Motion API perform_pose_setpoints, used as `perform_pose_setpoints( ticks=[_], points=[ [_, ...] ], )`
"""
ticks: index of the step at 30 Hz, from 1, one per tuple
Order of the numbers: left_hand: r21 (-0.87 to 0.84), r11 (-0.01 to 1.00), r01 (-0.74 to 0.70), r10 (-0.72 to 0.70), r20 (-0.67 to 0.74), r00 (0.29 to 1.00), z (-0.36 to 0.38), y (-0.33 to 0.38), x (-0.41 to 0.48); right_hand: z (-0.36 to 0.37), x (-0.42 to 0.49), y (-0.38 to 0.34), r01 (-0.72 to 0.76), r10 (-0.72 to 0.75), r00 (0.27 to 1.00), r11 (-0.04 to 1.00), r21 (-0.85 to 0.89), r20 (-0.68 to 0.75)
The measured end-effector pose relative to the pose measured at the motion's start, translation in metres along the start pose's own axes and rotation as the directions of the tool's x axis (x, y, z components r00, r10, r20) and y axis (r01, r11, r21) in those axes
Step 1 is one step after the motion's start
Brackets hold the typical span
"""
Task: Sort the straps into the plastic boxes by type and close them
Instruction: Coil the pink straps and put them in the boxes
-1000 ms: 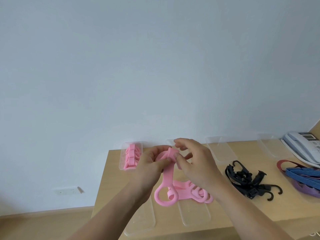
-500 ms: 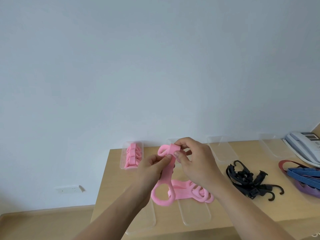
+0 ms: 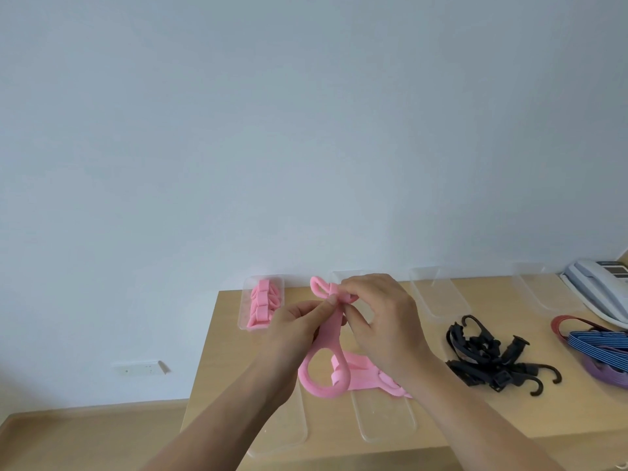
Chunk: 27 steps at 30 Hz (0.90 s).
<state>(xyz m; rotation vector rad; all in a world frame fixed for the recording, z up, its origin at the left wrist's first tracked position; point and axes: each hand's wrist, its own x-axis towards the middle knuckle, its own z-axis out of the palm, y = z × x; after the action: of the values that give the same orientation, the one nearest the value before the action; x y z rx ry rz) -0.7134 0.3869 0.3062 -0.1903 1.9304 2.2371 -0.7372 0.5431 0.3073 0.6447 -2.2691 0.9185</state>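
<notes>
The pink flat strap with a ring-shaped loop at each end (image 3: 329,331) is held in the air above the light wooden tabletop (image 3: 217,351), between both hands. The left hand (image 3: 295,329) pinches the strap's upper section between the thumb and its curled fingers (image 3: 326,305). The right hand (image 3: 380,317) pinches the folded top end, its fingers (image 3: 356,287) bent down over it. The upper loop projects left of the right fingers; the lower loop hangs below the left fingers.

Under the right wrist, a pile of loose pink straps (image 3: 363,372) lies on the tabletop. Left of the left fingers, a clear plastic box (image 3: 245,300) holds folded pink straps (image 3: 261,305). Right of the right fingers stand two empty clear plastic boxes (image 3: 431,294) (image 3: 537,287). Two more clear plastic pieces (image 3: 387,423) (image 3: 282,433) lie below the hands; lid or box cannot be determined.

Further right lie black hooked straps (image 3: 489,358), blue striped bands (image 3: 601,341) and a white desk telephone (image 3: 598,283).
</notes>
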Motion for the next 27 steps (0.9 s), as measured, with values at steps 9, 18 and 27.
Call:
perform_pose_setpoints(
  ticks=[9, 18, 27],
  points=[
    [-0.029, 0.999, 0.029, -0.029, 0.008, 1.0, -0.004, -0.006, 0.003, -0.008, 0.004, -0.003, -0.034, 0.033, 0.999, 0.997, 0.064, 0.023],
    [0.076, 0.997, -0.005, 0.001, 0.05, 0.999, -0.005, -0.008, 0.006, -0.019, 0.017, 0.002, -0.404, 0.338, 0.839, 0.912, 0.072, 0.427],
    [-0.027, 0.992, 0.126, -0.117, 0.21, 0.971, -0.01, -0.013, 0.006, -0.014, 0.012, 0.003, -0.322, 0.286, 0.903, 0.944, 0.067, 0.321]
  ],
)
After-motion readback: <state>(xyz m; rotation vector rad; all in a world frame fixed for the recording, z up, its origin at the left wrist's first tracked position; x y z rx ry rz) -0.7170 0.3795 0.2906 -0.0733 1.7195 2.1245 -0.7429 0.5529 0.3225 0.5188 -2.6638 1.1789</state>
